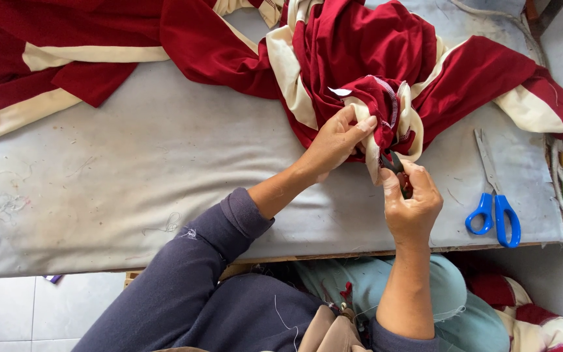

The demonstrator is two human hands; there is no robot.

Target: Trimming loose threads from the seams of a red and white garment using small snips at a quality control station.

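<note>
Head view: left hand point(335, 140) pinches the red-and-cream garment point(360, 58) seam; right hand point(412, 202) grips a small dark clipper point(393, 163) there (trimming apparently underway), blue-handled scissors point(493, 195) lying untouched right of the garment.

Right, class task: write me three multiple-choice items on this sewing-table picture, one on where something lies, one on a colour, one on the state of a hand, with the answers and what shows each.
1. Where do the scissors lie?
A. on the table to the right of the hands
B. on the floor
C. under the red cloth

2. What colour are the scissor handles?
A. red
B. blue
C. black

3. What is the left hand doing?
A. resting flat on the table
B. holding the scissors
C. pinching a fold of the garment

Answers:
1. A: they rest on the grey table, right of the right hand.
2. B: both handle loops are bright blue.
3. C: its fingers grip the red and cream garment at the seam, while the right hand holds a small dark tool against it.
</note>
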